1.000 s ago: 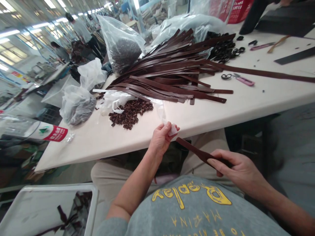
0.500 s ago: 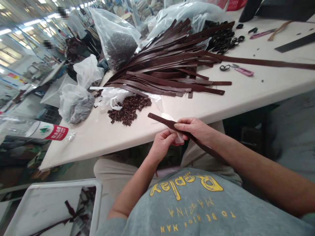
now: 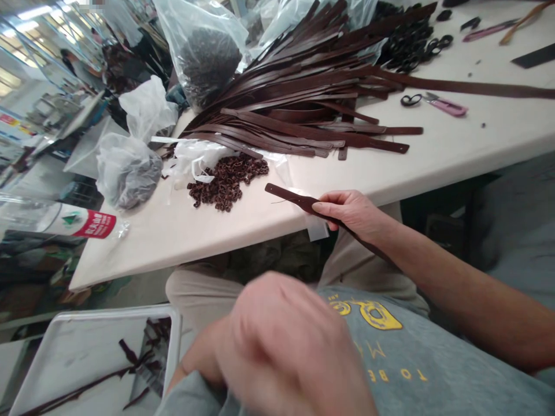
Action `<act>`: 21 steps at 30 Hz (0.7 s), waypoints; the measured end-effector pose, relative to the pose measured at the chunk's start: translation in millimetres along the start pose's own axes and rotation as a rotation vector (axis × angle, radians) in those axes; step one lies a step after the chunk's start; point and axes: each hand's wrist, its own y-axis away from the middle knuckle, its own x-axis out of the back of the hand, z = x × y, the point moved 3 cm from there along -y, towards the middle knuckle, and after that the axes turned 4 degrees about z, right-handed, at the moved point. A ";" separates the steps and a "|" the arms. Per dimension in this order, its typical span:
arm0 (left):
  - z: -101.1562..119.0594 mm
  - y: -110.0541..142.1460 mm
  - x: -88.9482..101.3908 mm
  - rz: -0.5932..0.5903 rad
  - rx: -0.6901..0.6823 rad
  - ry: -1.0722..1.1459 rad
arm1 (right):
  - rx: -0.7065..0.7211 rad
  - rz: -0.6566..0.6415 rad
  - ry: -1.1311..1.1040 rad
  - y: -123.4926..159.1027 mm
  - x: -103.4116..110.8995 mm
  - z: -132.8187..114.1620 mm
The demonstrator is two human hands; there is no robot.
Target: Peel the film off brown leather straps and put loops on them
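My right hand pinches a dark brown leather strap near its holed end, which points left over the table edge. A loose thread hangs from that end, and the rest of the strap runs back under my forearm. Just below my fingers, a piece of clear plastic hangs at the table edge. My left hand is raised close to the camera, smeared by motion, its fingers hidden. Beyond the held strap lie a heap of small brown loops and a pile of brown straps.
Pink-handled snips lie to the right on the table. Plastic bags of parts stand at the left and back, near a bottle. Black loops lie farther back. A white tray with strap pieces sits lower left.
My left hand has left the strap and plastic and come up close to the camera. My right hand still holds the strap. The view has shifted slightly.
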 end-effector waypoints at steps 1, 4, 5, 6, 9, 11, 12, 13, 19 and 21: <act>-3.7 -13.6 -8.0 -0.021 -0.029 -0.016 | 0.002 0.004 0.004 0.9 0.2 -0.7; -19.4 -64.5 -26.9 -0.052 -0.190 -0.078 | 0.006 0.000 0.027 2.8 1.3 -2.1; -26.6 -79.8 -30.3 -0.041 -0.213 -0.084 | 0.012 -0.007 0.038 3.2 1.4 -2.2; -34.2 -92.3 -33.8 -0.057 -0.209 -0.075 | 0.020 -0.016 0.049 3.4 1.1 -2.1; -52.1 -110.0 -45.1 -0.210 -0.126 -0.013 | 0.038 -0.039 0.068 2.7 -1.5 -0.9; -57.3 -110.9 -53.1 -0.308 -0.082 0.008 | 0.046 -0.054 0.070 1.7 -3.5 -0.9; -58.5 -111.0 -56.3 -0.321 -0.066 0.014 | 0.053 -0.059 0.072 1.4 -3.7 -1.7; -59.1 -111.8 -58.6 -0.306 -0.049 0.027 | 0.064 -0.056 0.074 1.6 -2.9 -3.0; -56.6 -127.5 -66.7 -0.171 0.126 0.356 | 0.191 0.202 0.207 24.1 28.0 -12.2; -51.9 -133.2 -68.0 -0.124 0.160 0.496 | 0.244 0.290 0.300 41.0 40.3 -10.5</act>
